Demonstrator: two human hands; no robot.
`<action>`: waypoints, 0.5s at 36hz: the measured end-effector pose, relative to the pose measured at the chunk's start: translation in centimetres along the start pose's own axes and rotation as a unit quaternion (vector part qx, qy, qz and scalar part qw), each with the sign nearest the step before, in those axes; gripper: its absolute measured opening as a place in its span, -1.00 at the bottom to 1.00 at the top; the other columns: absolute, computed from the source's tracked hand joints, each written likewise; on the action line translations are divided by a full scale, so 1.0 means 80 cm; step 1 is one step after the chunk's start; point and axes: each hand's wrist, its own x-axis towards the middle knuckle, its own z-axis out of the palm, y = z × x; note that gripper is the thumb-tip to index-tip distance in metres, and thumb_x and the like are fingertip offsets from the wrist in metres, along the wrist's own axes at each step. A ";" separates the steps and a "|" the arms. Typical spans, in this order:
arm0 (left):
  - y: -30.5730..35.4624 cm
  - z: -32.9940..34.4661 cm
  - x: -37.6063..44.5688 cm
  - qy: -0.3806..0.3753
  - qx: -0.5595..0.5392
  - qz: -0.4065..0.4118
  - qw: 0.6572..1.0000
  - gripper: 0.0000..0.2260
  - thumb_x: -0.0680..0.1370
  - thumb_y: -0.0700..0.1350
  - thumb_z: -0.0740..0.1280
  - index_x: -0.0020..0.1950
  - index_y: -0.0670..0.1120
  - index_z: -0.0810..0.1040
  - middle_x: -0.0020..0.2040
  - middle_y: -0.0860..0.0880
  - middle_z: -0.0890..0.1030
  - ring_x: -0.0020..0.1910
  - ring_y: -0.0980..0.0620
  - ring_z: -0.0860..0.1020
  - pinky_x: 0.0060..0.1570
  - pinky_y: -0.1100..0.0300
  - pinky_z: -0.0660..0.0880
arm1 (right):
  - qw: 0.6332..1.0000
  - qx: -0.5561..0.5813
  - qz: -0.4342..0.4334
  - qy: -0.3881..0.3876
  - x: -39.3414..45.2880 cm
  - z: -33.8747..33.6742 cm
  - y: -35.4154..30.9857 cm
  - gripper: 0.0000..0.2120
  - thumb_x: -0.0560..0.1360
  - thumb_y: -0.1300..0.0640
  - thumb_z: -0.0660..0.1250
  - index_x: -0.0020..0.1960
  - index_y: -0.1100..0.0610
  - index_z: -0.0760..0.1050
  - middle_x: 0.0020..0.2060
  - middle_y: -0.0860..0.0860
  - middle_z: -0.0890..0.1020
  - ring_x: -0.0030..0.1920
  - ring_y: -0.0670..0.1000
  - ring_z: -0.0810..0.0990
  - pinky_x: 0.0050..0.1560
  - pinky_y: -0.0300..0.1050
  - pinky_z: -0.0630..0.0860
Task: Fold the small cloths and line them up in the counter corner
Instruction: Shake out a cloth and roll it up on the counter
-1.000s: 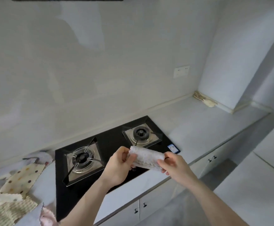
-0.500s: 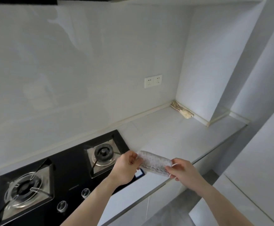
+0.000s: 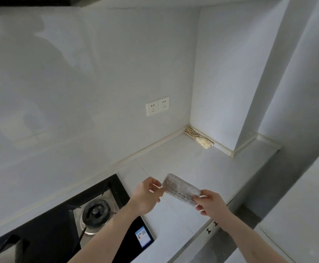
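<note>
A folded grey-white textured cloth (image 3: 180, 188) is held in the air over the pale counter (image 3: 175, 164), between both hands. My left hand (image 3: 146, 197) pinches its left end and my right hand (image 3: 210, 203) pinches its right end. In the far counter corner two folded cloths lie in a row against the side wall: a checked one (image 3: 191, 131) right in the corner and a cream dotted one (image 3: 205, 142) next to it.
A black gas hob (image 3: 63, 230) with a burner (image 3: 96, 210) fills the counter's left part. A double wall socket (image 3: 157, 105) sits above the counter. Cabinet door handles (image 3: 211, 227) show below the counter's front edge.
The view has swung right, toward the corner, and the hands have carried the folded cloth from over the hob to over the bare counter. The pile of unfolded cloths at the left has left the view.
</note>
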 end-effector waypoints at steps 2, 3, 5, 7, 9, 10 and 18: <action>0.000 -0.004 0.021 -0.009 0.019 -0.001 1.000 -0.89 0.59 0.00 0.37 0.06 0.03 0.52 -0.01 -0.03 0.64 -0.18 0.04 0.68 -0.24 0.12 0.52 | 0.999 0.019 0.015 0.021 0.024 -0.009 0.001 -0.92 0.55 0.24 0.40 -0.08 0.26 0.58 -0.39 0.08 0.61 -0.39 0.01 0.56 -0.36 -0.19 0.42; 0.001 -0.006 0.030 -0.010 0.025 -0.003 1.000 -0.90 0.59 -0.01 0.37 0.06 0.03 0.52 0.00 -0.02 0.64 -0.15 0.02 0.68 -0.27 0.15 0.50 | 0.999 0.036 0.024 0.031 0.035 -0.015 0.002 -0.94 0.55 0.24 0.40 -0.05 0.26 0.59 -0.38 0.09 0.62 -0.37 0.03 0.57 -0.33 -0.17 0.42; 0.003 -0.012 0.043 -0.007 0.036 -0.010 0.999 -0.91 0.59 -0.02 0.37 0.06 0.04 0.52 0.00 0.01 0.64 -0.13 0.01 0.68 -0.35 0.25 0.45 | 0.995 0.074 0.051 0.053 0.057 -0.024 0.004 -0.98 0.56 0.26 0.39 -0.05 0.21 0.58 -0.29 0.15 0.63 -0.30 0.07 0.58 -0.25 -0.12 0.44; 0.004 -0.017 0.054 0.000 0.047 -0.015 0.999 -0.91 0.59 -0.02 0.36 0.07 0.04 0.52 0.01 0.04 0.64 -0.16 0.07 0.67 -0.41 0.33 0.41 | 0.988 0.107 0.079 0.077 0.078 -0.031 0.005 -0.97 0.57 0.25 0.38 -0.05 0.18 0.56 -0.17 0.17 0.64 -0.20 0.09 0.61 -0.12 -0.07 0.51; 0.007 -0.023 0.066 0.007 0.057 -0.019 0.998 -0.91 0.59 -0.03 0.37 0.08 0.04 0.53 0.01 0.06 0.64 -0.19 0.11 0.66 -0.41 0.37 0.41 | 0.983 0.125 0.101 0.092 0.104 -0.038 0.005 -0.95 0.59 0.24 0.34 -0.06 0.19 0.54 -0.10 0.17 0.65 -0.10 0.09 0.63 0.09 0.04 0.57; 0.008 -0.026 0.074 0.011 0.060 -0.020 0.998 -0.90 0.59 -0.03 0.37 0.08 0.03 0.53 0.01 0.06 0.64 -0.19 0.11 0.66 -0.41 0.38 0.42 | 0.980 0.131 0.111 0.099 0.118 -0.042 0.004 -0.93 0.60 0.24 0.32 -0.07 0.21 0.53 -0.09 0.17 0.65 -0.07 0.09 0.63 0.17 0.07 0.56; 0.009 -0.021 0.138 0.037 0.085 -0.044 0.995 -0.92 0.57 -0.02 0.39 0.05 0.06 0.55 -0.01 0.08 0.63 -0.06 -0.07 0.67 -0.28 0.23 0.53 | 0.963 0.158 0.178 0.129 0.233 -0.089 0.010 -0.97 0.57 0.30 0.32 -0.02 0.22 0.53 -0.19 0.12 0.64 -0.24 -0.02 0.59 -0.44 -0.22 0.54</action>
